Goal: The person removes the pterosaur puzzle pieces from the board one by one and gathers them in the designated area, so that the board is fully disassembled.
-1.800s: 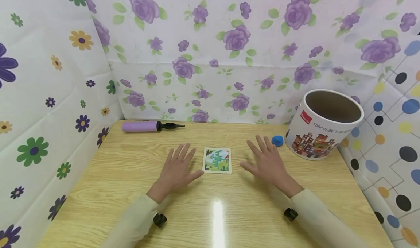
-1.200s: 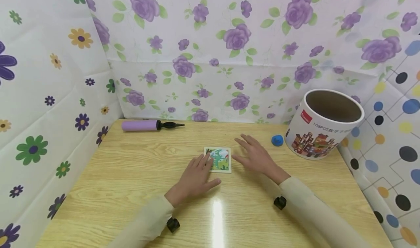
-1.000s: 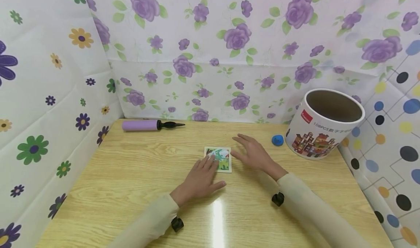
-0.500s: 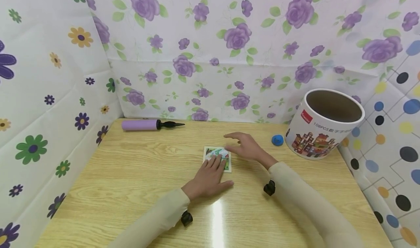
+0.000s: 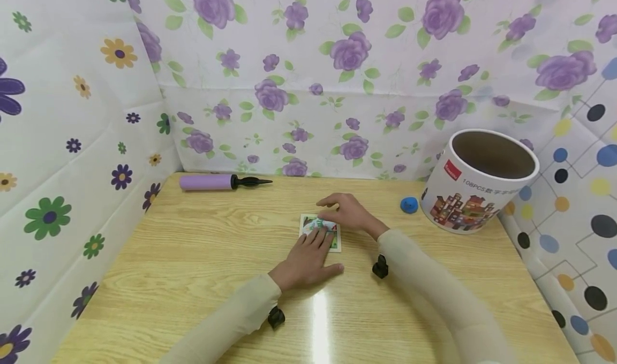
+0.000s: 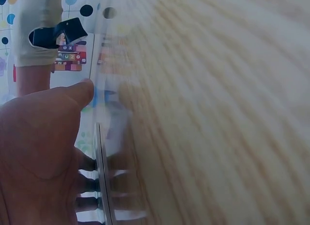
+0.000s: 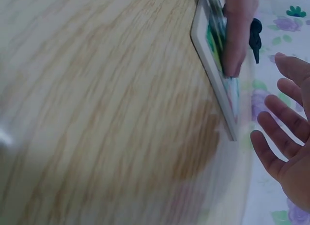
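Note:
A square picture card [image 5: 310,222], with a white border and a green dinosaur scene, lies flat on the table. My left hand [image 5: 306,262] rests its straight fingertips on the near part of the card, covering some of the picture. The left wrist view has the card [image 6: 104,181] edge-on, with those fingers behind it. Over the card's far right part is my right hand [image 5: 349,211], its fingers loosely bent. From the right wrist, the right hand [image 7: 290,123] appears apart from the card [image 7: 212,65] and holds nothing.
A purple hand pump [image 5: 207,182] with a black nozzle lies at the back left of the wooden table [image 5: 193,246]. A blue lump [image 5: 409,205] sits beside a large white printed bucket [image 5: 463,203] at the back right. Floral cloth [image 5: 270,128] hangs behind.
My left hand has moved right, from beside the card onto its near part. My right hand has come left, from the card's right to over its far right part. The card stays put.

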The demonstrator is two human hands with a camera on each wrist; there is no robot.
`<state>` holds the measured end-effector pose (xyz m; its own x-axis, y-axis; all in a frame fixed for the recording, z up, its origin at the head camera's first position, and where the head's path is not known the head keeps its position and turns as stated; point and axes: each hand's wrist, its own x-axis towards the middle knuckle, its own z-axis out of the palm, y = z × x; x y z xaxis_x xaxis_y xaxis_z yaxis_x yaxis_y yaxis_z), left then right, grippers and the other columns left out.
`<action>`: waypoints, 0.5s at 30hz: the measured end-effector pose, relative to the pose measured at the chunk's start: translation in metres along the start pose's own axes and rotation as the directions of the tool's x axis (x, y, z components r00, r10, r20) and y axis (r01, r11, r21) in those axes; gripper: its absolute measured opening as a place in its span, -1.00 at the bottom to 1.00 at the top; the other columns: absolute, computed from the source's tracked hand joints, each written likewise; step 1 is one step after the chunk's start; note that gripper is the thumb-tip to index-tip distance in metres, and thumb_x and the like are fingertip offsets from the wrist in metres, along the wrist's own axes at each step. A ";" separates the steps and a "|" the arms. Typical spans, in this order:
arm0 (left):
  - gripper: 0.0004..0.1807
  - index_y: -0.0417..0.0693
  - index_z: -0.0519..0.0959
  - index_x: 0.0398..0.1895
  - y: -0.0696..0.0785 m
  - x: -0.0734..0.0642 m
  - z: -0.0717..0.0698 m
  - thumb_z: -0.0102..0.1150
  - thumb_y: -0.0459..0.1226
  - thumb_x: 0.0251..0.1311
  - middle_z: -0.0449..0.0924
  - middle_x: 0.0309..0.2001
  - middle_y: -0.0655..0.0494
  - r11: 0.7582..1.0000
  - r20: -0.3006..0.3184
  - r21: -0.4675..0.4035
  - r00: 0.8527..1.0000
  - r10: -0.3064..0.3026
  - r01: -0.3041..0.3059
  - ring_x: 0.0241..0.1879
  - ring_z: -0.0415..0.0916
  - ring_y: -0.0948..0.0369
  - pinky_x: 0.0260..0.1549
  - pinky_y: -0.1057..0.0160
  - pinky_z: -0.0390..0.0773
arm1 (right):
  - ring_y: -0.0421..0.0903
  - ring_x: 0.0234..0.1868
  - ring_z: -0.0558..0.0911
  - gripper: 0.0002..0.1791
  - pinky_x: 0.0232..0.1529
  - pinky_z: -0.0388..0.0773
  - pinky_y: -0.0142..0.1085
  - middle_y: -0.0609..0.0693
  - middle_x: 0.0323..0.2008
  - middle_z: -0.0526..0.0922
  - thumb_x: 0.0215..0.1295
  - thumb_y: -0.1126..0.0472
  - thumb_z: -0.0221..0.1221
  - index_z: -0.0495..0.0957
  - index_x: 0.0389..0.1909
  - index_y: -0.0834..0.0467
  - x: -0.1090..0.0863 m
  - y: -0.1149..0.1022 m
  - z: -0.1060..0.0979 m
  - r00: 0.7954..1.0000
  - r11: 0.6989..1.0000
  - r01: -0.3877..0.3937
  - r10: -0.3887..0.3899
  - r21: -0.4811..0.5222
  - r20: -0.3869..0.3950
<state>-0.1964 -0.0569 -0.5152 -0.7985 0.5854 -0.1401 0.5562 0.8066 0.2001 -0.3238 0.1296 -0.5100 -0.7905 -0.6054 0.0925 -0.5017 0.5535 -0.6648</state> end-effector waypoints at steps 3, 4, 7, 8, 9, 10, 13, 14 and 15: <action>0.00 -0.15 -0.07 0.66 0.001 0.000 -0.001 -0.28 0.36 0.45 -0.15 0.64 -0.17 1.000 -0.006 -0.001 1.000 -0.002 0.002 0.62 -0.18 -0.08 0.51 -0.19 0.04 | -0.04 0.15 0.62 -0.50 0.12 0.62 -0.07 -0.02 0.16 0.68 0.41 -0.08 0.28 0.65 0.22 0.13 0.006 0.002 0.006 1.000 1.000 -0.001 0.001 -0.003 0.005; 0.00 -0.15 -0.07 0.66 0.001 0.000 -0.001 -0.27 0.36 0.45 -0.15 0.64 -0.17 1.000 -0.008 -0.001 1.000 -0.003 0.003 0.62 -0.18 -0.08 0.50 -0.19 0.04 | -0.05 0.12 0.64 -0.51 0.11 0.63 -0.08 -0.02 0.13 0.70 0.41 -0.07 0.29 0.66 0.20 0.13 0.008 0.002 0.008 1.000 1.000 -0.003 0.003 -0.006 0.006; 0.01 -0.15 -0.06 0.66 0.001 0.001 -0.001 -0.26 0.37 0.44 -0.14 0.64 -0.17 1.000 -0.013 0.010 1.000 -0.006 0.006 0.62 -0.18 -0.07 0.50 -0.19 0.04 | -0.09 0.02 0.68 -0.57 0.06 0.64 -0.11 -0.03 0.04 0.73 0.38 -0.02 0.32 0.70 0.15 0.13 0.012 0.004 0.013 1.000 1.000 -0.004 0.004 -0.010 0.006; 0.01 -0.15 -0.05 0.66 0.001 0.001 -0.001 -0.25 0.37 0.44 -0.14 0.64 -0.17 1.000 -0.013 0.016 1.000 -0.007 0.007 0.62 -0.18 -0.07 0.50 -0.18 0.05 | -0.11 -0.01 0.69 -0.59 0.05 0.65 -0.12 -0.04 0.02 0.74 0.38 -0.01 0.33 0.71 0.13 0.12 0.013 0.004 0.014 1.000 1.000 -0.005 0.005 -0.009 0.006; 0.01 -0.15 -0.05 0.66 0.001 0.001 -0.001 -0.24 0.37 0.44 -0.13 0.64 -0.17 1.000 -0.015 0.022 1.000 -0.006 0.006 0.62 -0.17 -0.06 0.50 -0.18 0.06 | -0.12 -0.04 0.69 -0.60 0.03 0.65 -0.12 -0.04 0.00 0.74 0.37 0.00 0.34 0.72 0.12 0.11 0.015 0.004 0.015 1.000 1.000 -0.005 0.005 -0.007 0.006; 0.01 -0.15 -0.04 0.66 0.001 0.001 -0.001 -0.23 0.37 0.44 -0.12 0.64 -0.17 1.000 -0.018 0.024 1.000 -0.005 0.005 0.62 -0.17 -0.06 0.50 -0.18 0.06 | -0.13 -0.06 0.69 -0.63 0.02 0.65 -0.14 -0.06 -0.01 0.75 0.37 0.00 0.34 0.73 0.10 0.10 0.016 0.004 0.017 1.000 1.000 -0.004 0.005 -0.012 0.007; 0.01 -0.17 -0.04 0.65 0.002 0.001 -0.002 -0.22 0.36 0.44 -0.10 0.63 -0.18 1.000 -0.017 0.027 1.000 -0.003 0.003 0.62 -0.15 -0.06 0.50 -0.17 0.07 | -0.14 -0.08 0.68 -0.67 -0.01 0.65 -0.16 -0.07 -0.04 0.75 0.37 0.02 0.34 0.75 0.06 0.07 0.020 0.005 0.021 1.000 1.000 0.020 -0.020 -0.018 0.011; 0.02 -0.17 -0.04 0.65 0.002 0.001 -0.002 -0.21 0.36 0.43 -0.10 0.63 -0.18 1.000 -0.016 0.029 1.000 -0.001 0.002 0.62 -0.14 -0.06 0.50 -0.17 0.07 | -0.15 -0.09 0.68 -0.68 -0.01 0.66 -0.17 -0.07 -0.06 0.74 0.36 0.02 0.35 0.76 0.05 0.06 0.021 0.005 0.022 1.000 0.999 0.026 -0.026 -0.020 0.012; 0.02 -0.17 -0.05 0.65 0.002 0.001 -0.002 -0.21 0.36 0.43 -0.09 0.63 -0.18 1.000 -0.014 0.031 1.000 -0.001 0.001 0.62 -0.14 -0.06 0.50 -0.17 0.07 | -0.15 -0.10 0.68 -0.69 -0.02 0.66 -0.17 -0.07 -0.08 0.74 0.35 0.02 0.36 0.77 0.03 0.06 0.022 0.005 0.023 0.999 0.999 0.030 -0.030 -0.022 0.014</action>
<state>-0.1968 -0.0550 -0.5129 -0.8021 0.5836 -0.1263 0.5621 0.8094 0.1701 -0.3353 0.1057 -0.5285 -0.7704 -0.6293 0.1021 -0.5327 0.5474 -0.6454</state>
